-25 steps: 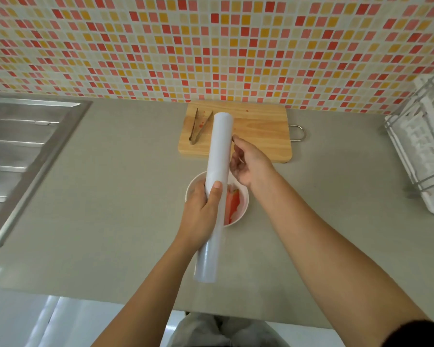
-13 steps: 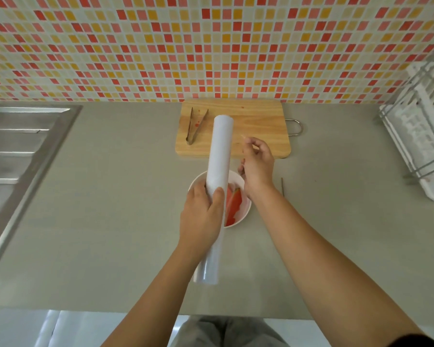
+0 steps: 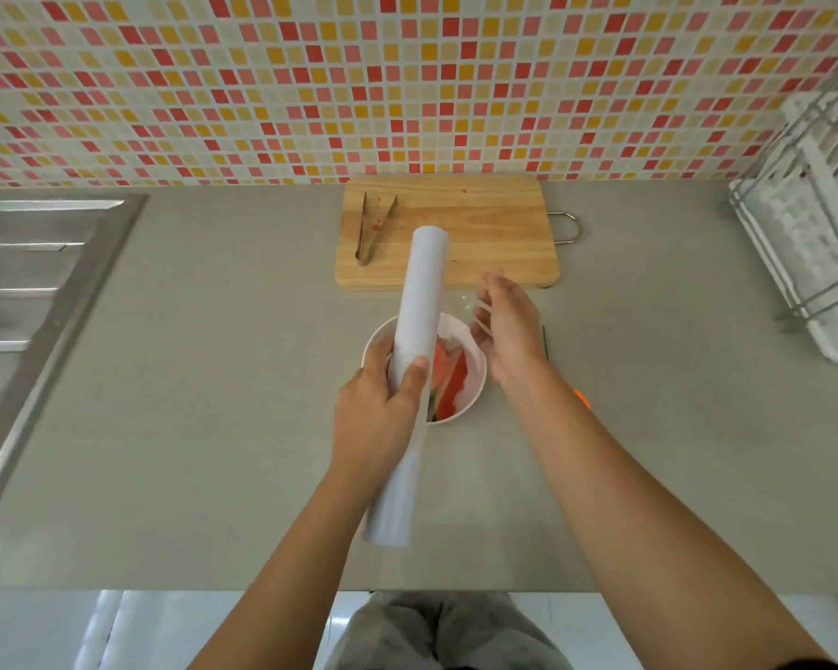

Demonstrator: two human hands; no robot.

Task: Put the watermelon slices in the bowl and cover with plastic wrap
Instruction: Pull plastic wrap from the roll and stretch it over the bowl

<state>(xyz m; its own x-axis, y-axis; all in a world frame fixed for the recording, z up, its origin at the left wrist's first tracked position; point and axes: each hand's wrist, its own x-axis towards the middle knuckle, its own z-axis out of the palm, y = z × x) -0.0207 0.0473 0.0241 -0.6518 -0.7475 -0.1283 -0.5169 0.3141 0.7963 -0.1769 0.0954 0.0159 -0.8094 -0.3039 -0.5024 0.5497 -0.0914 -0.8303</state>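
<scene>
The slices [image 3: 456,384] lie in the bowl [image 3: 476,360], which sits on the table [image 3: 214,427] directly under and between the two hands. We see red flesh and a bit of green rind in the gap between the roll and the right wrist.

The left hand [image 3: 381,413] grips the roll [image 3: 419,321] around its lower half, thumb on top and fingers curled underneath. It holds the roll lengthwise above the left part of the bowl, with the far end tilted away toward the board.

The right hand [image 3: 506,321] hangs over the bowl's right rim, just beside the roll. Its fingers are blurred, and a faint glint of film [image 3: 460,302] shows next to them. We cannot tell whether they pinch the film or hang loose.

Beyond both hands lies the board [image 3: 480,234], with tongs [image 3: 373,229] on its left side. A sink [image 3: 44,292] is far to the left of the left hand, and a rack [image 3: 813,244] is far to the right of the right hand.
</scene>
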